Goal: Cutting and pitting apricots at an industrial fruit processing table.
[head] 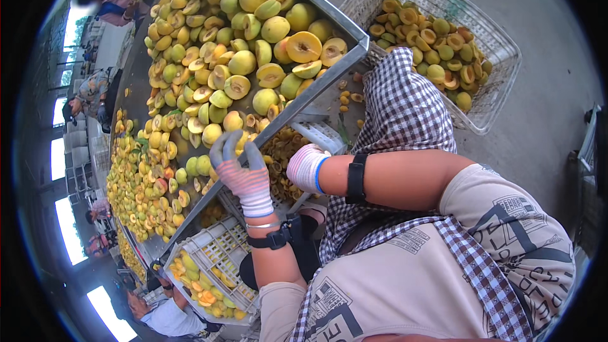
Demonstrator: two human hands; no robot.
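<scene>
My left hand (241, 171), in a striped glove with grey-coated fingers, is at the metal rim (304, 97) of a sorting table. Its fingers are bent and apart, close to cut fruit; whether they touch a piece is unclear. Whole and halved yellow stone fruit, apparently peaches (242, 62), are heaped on the table, some halves with the stone inside. My right hand (308, 167), in a similar glove, is just outside the rim, above a crate of small brown pieces, likely fruit stones (285, 147). Its fingers are turned away and hidden, so any hold cannot be seen.
A white plastic crate (503, 64) of halved fruit stands on the concrete floor beyond my checked apron (403, 104). Another crate (213, 266) with fruit is by my left arm. Fruit scraps (346, 99) lie on the floor. Several people work along the table's far side and left end.
</scene>
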